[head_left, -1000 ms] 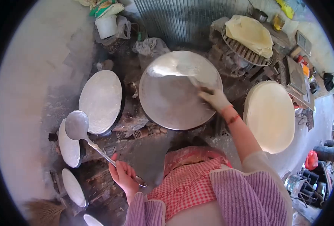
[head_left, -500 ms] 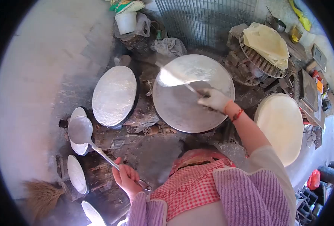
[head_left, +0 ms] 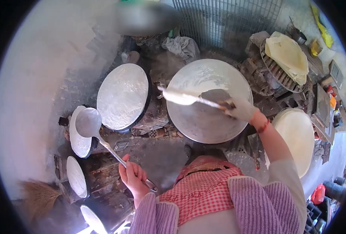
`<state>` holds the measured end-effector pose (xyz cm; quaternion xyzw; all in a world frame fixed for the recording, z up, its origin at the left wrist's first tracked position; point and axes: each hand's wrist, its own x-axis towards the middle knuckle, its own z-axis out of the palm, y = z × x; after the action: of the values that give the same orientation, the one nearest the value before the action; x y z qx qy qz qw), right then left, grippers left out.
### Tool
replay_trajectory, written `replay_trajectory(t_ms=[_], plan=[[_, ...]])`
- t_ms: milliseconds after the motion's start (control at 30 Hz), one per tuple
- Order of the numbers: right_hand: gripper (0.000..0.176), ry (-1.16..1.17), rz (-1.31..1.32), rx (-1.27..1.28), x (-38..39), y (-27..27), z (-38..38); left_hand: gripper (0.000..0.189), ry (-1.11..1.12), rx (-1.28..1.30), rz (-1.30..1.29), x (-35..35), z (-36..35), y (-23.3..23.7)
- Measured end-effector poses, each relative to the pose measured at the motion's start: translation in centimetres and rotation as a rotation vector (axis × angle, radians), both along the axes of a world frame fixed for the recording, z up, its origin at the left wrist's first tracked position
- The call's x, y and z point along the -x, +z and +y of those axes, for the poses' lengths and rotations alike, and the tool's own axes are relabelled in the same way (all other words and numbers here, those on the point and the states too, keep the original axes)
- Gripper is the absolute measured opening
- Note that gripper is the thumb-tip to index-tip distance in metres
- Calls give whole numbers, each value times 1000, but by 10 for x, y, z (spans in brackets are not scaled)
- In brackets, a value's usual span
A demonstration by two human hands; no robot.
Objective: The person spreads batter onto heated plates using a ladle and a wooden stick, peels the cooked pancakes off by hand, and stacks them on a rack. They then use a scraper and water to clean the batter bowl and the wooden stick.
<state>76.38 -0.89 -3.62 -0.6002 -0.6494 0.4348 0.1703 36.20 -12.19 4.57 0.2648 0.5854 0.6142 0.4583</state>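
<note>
- The right hand [head_left: 241, 108] is clamped round the handle of a flat spreader [head_left: 180, 97], whose pale blade lies over the left rim of the big griddle [head_left: 208, 126].
- A thin film of batter [head_left: 202, 75] covers the far half of that griddle. The near half looks bare and grey.
- To spread well, I judge the blade ought to ride nearly flat and light. One even arc would bring the film onto the bare half without ridges or tears.
- The left hand [head_left: 133, 177] is closed on the long handle of a ladle [head_left: 88, 122]. Its bowl hangs over a small round pan [head_left: 76, 146], well apart from the big griddle, and holding it level there avoids drips.
- A second griddle [head_left: 122, 95] just beside carries a full pale round.
</note>
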Motion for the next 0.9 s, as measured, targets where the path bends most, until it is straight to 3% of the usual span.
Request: replay_trajectory(t_ms=[100,167,200,300,367,400,467,533,600,667,733,833,900], plan=[[42,-50,70,88,-32,6,-34,25,-7,16,-10,2,13,1],[40,-445,238,62,-50,-8,-38,24,-36,29,-14,6,19,-8],[37,-492,262,-5,-51,-24,-20,24,-83,49,-3,7,19,-11],[35,-319,131,-38,-12,-22,2,29,-185,206,6,4,28,-13],[37,-40,6,19,10,-18,0,32,-233,261,47,-1,35,-15],[37,-42,0,19,10,-7,-14,36,-275,314,80,-3,34,-14],[37,-167,49,195,5,21,-61,42,-297,336,83,-3,28,-16],[36,-267,179,186,-29,-16,-87,44,-439,243,302,5,22,-28],[35,-704,408,38,-42,-28,-96,45,-464,245,401,1,18,-31],[34,-636,427,47,-38,-33,-78,45,-485,238,506,0,20,-42],[38,-311,272,-14,-11,-45,-60,46,-536,-17,877,3,23,-69],[37,-238,158,159,24,-5,-73,49,-565,92,996,-9,5,-70],[37,-292,228,263,22,-4,-103,49,-585,134,1005,-8,-17,-70]])
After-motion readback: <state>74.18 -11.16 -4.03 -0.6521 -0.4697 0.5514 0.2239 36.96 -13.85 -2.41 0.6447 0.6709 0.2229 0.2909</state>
